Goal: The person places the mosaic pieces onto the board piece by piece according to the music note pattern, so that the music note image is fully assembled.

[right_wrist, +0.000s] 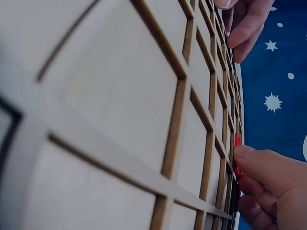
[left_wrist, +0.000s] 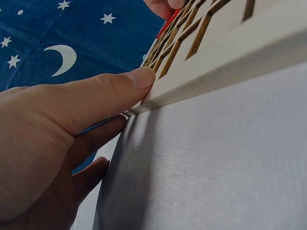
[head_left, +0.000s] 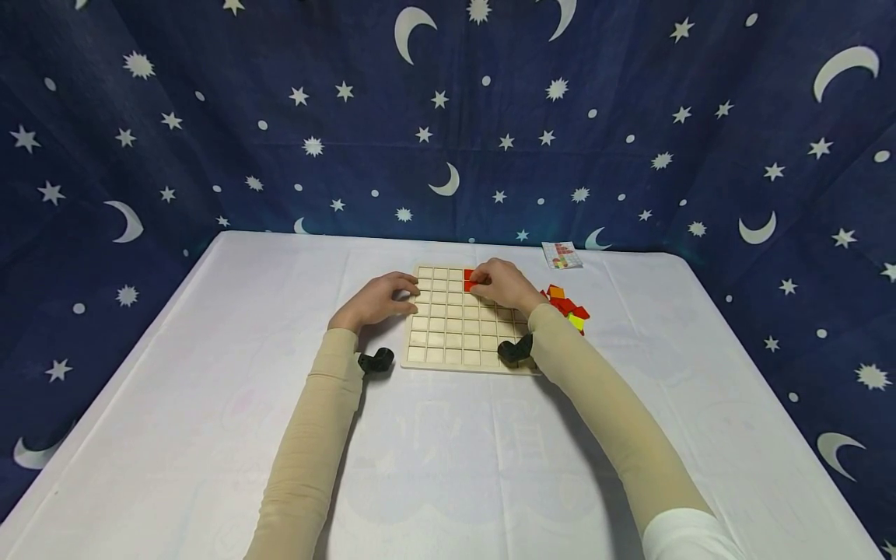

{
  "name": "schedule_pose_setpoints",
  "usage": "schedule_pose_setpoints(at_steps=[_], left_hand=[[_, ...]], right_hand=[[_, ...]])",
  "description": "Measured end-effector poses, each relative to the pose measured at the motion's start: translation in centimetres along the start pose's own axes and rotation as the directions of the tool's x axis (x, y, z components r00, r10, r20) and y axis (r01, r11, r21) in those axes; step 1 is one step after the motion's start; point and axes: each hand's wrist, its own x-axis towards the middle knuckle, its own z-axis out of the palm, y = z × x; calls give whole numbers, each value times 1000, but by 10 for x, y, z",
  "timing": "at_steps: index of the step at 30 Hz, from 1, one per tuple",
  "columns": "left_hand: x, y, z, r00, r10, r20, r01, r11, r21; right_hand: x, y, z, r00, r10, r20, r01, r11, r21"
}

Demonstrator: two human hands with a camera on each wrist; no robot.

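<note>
A pale wooden grid board (head_left: pixel 437 340) lies on the table, its square cells divided by raised strips. Along its left edge rests my left hand (head_left: pixel 378 299), fingers loosely extended. In the left wrist view the left thumb (left_wrist: pixel 108 93) touches the rim near a corner. My right hand (head_left: pixel 505 281) reaches over the board's far part, and its thumb and fingers pinch a red tile (right_wrist: pixel 237 143). In the head view, red (head_left: pixel 468 274) shows in the far row and just below it, partly hidden by the fingertips.
Right of the board, partly behind the right forearm, lies a loose pile of red, orange and yellow tiles (head_left: pixel 575 320). A small printed card (head_left: pixel 561 255) with a coloured pattern is near the table's back edge. A dark blue star-patterned curtain (head_left: pixel 448 117) hangs behind the white-covered table (head_left: pixel 434 451).
</note>
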Motion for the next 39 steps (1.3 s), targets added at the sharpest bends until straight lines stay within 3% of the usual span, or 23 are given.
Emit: schedule_pose_setpoints(at_steps=[8, 13, 21, 28, 32, 39], left_hand=[[0, 1, 0, 1000, 1, 3, -1, 1000, -6], [0, 1, -1, 1000, 6, 2, -6, 1000, -4], [-2, 3, -2, 1000, 6, 3, -6, 1000, -2], [-2, 2, -2, 1000, 8, 6, -8, 1000, -3], [-1, 1, -2, 1000, 10, 5, -10, 1000, -3], [-2, 3, -2, 1000, 4, 8, -4, 1000, -9]], right_hand=[[0, 1, -1, 1000, -6, -7, 6, 1000, -3], [-10, 5, -13, 999, -4, -32, 3, 1000, -11], [-32, 30, -44, 991, 99, -88, -101, 995, -21], [-56, 58, -68, 971, 193, -144, -200, 979, -37], [-70, 72, -78, 963, 231, -137, -239, 970, -48], [-90, 86, -88, 955, 294, -52, -296, 954, -51]])
